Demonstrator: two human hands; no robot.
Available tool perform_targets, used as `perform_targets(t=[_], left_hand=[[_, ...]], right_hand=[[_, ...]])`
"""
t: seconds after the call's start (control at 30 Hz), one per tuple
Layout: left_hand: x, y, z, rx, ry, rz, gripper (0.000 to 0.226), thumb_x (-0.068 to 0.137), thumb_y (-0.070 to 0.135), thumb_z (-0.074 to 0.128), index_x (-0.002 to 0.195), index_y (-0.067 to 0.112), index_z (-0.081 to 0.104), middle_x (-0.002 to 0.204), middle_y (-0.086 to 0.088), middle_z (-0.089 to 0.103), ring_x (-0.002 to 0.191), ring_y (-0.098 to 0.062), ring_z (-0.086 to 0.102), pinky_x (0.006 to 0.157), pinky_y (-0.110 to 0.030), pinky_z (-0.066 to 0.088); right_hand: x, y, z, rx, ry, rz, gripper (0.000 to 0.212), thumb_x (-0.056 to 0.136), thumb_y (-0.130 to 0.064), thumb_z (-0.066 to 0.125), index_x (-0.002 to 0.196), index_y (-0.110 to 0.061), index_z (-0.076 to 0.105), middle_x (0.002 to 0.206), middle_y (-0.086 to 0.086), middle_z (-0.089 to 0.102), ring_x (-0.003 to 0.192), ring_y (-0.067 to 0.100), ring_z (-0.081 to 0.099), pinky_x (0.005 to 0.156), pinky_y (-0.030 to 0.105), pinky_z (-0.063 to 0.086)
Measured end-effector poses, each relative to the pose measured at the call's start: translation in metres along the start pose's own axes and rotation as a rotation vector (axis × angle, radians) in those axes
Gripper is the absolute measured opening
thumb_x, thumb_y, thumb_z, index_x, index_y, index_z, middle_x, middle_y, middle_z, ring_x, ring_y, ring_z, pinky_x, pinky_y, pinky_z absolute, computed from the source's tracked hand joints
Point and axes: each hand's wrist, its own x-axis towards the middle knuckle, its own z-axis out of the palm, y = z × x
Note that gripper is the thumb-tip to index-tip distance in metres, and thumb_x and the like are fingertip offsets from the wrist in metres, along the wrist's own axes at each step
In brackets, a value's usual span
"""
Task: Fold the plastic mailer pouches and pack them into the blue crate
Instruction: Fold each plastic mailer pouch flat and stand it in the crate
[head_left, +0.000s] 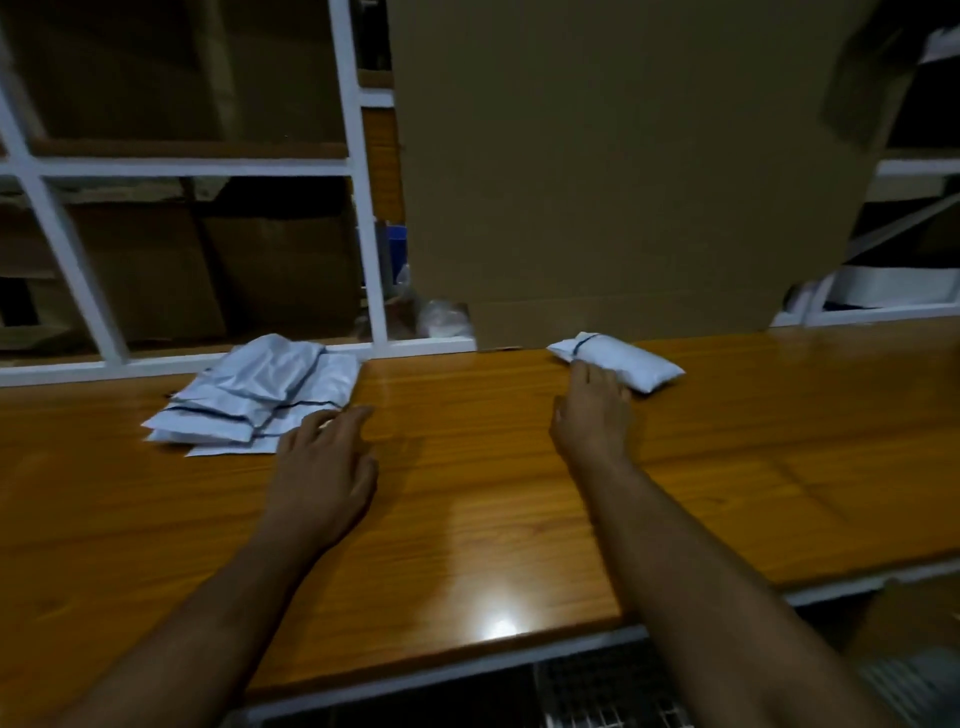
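Lying at the table's (467, 467) far edge, right of centre: one folded pouch (618, 359), plump, long axis running from far-left to near-right, the dark-lined folded end pointing far-left toward the cardboard sheet (623, 171). Reaching to it from the near side: the right hand (595, 410), palm down, fingers (597, 376) spread loosely and touching the pouch's near edge, not wrapping anything. Resting on the left, near the far edge: a pile of flat pouches (260, 397), overlapping, long axes running roughly from near-left to far-right, open ends hard to tell apart. Hovering just beside the pile's near-right corner: the left hand (324, 467), palm down, fingers loose and parted, fingertips meeting or overlapping the lowest pouch's corner, contact hard to judge, gripping nothing. Standing upright behind the table: the cardboard sheet, hiding whatever sits behind it. Showing at left: a white rack (363, 208) with brown boxes (156, 270), dim and blurred. Peeking between rack and sheet: a small blue patch (395, 249), too little to identify. Smearing the upper right corner and the lower right: motion blur.
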Motion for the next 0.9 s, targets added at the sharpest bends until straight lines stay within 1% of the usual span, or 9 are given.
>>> perform_targets(t=[0.07,0.13,0.2,0.33,0.4,0.53,0.63,0.77,0.9], left_hand=[[0.002,0.001,0.003,-0.006,-0.015,0.013,0.057,0.098,0.04,0.053,0.151,0.024,0.038,0.145,-0.008,0.052,0.139,-0.028,0.035,0.109,-0.051,0.031],[0.003,0.001,0.004,-0.008,-0.024,0.035,0.059,0.096,0.045,0.047,0.15,0.023,0.039,0.145,-0.008,0.053,0.138,-0.028,0.036,0.107,-0.052,0.032],[0.004,0.0,0.004,-0.005,-0.023,0.048,0.062,0.092,0.048,0.042,0.149,0.024,0.04,0.143,-0.008,0.055,0.138,-0.029,0.037,0.105,-0.052,0.034],[0.004,-0.001,0.005,-0.011,-0.021,0.047,0.061,0.093,0.049,0.04,0.15,0.026,0.038,0.147,-0.004,0.052,0.14,-0.026,0.034,0.107,-0.051,0.033],[0.005,-0.002,0.005,-0.017,-0.025,0.04,0.062,0.093,0.049,0.04,0.15,0.027,0.038,0.148,-0.004,0.051,0.14,-0.026,0.034,0.108,-0.051,0.032],[0.004,0.0,0.003,-0.033,-0.013,0.026,0.058,0.096,0.043,0.047,0.15,0.025,0.037,0.148,-0.005,0.051,0.14,-0.026,0.033,0.109,-0.051,0.032],[0.003,0.003,0.002,-0.048,0.001,0.022,0.057,0.097,0.035,0.056,0.15,0.024,0.038,0.147,-0.005,0.05,0.139,-0.025,0.034,0.109,-0.049,0.032],[-0.003,0.006,-0.005,-0.096,0.034,-0.019,0.057,0.097,0.033,0.055,0.15,0.022,0.039,0.146,-0.005,0.05,0.137,-0.024,0.033,0.108,-0.046,0.032],[-0.016,0.003,-0.017,-0.228,0.133,-0.102,0.051,0.101,0.034,0.051,0.15,0.022,0.041,0.147,-0.004,0.048,0.136,-0.02,0.035,0.11,-0.041,0.032]], right_hand=[[0.02,0.014,0.01,-0.056,-0.003,0.044,0.057,0.085,-0.022,0.066,0.138,-0.017,0.045,0.141,0.01,0.05,0.126,0.028,0.046,0.102,0.043,0.039],[0.038,0.024,0.019,-0.114,-0.009,0.07,0.065,0.085,-0.021,0.065,0.145,-0.017,0.039,0.155,0.012,0.037,0.14,0.03,0.036,0.113,0.049,0.03],[0.052,0.033,0.031,-0.17,-0.01,0.114,0.067,0.088,-0.023,0.06,0.149,-0.018,0.034,0.16,0.015,0.028,0.147,0.033,0.026,0.116,0.054,0.021],[0.065,0.042,0.04,-0.223,-0.043,0.251,0.072,0.093,-0.035,0.055,0.154,-0.013,0.024,0.15,0.017,0.038,0.14,0.034,0.032,0.111,0.054,0.028],[0.066,0.041,0.038,-0.271,-0.027,0.234,0.071,0.088,-0.033,0.063,0.149,-0.012,0.033,0.141,0.014,0.044,0.13,0.031,0.039,0.104,0.05,0.035],[0.06,0.04,0.032,-0.3,-0.04,0.11,0.049,0.086,-0.032,0.065,0.132,-0.021,0.053,0.129,0.008,0.047,0.119,0.028,0.041,0.096,0.046,0.036],[0.046,0.028,0.022,-0.177,-0.09,-0.042,0.049,0.091,-0.03,0.06,0.138,-0.025,0.049,0.13,0.008,0.044,0.12,0.028,0.038,0.098,0.045,0.035],[0.005,-0.014,-0.001,0.032,-0.126,-0.288,0.048,0.097,-0.031,0.055,0.143,-0.029,0.047,0.133,0.006,0.043,0.122,0.026,0.036,0.098,0.043,0.034],[-0.051,-0.065,-0.022,0.12,-0.136,-0.514,0.049,0.094,-0.031,0.059,0.143,-0.031,0.05,0.128,0.005,0.048,0.119,0.025,0.04,0.094,0.042,0.036]])
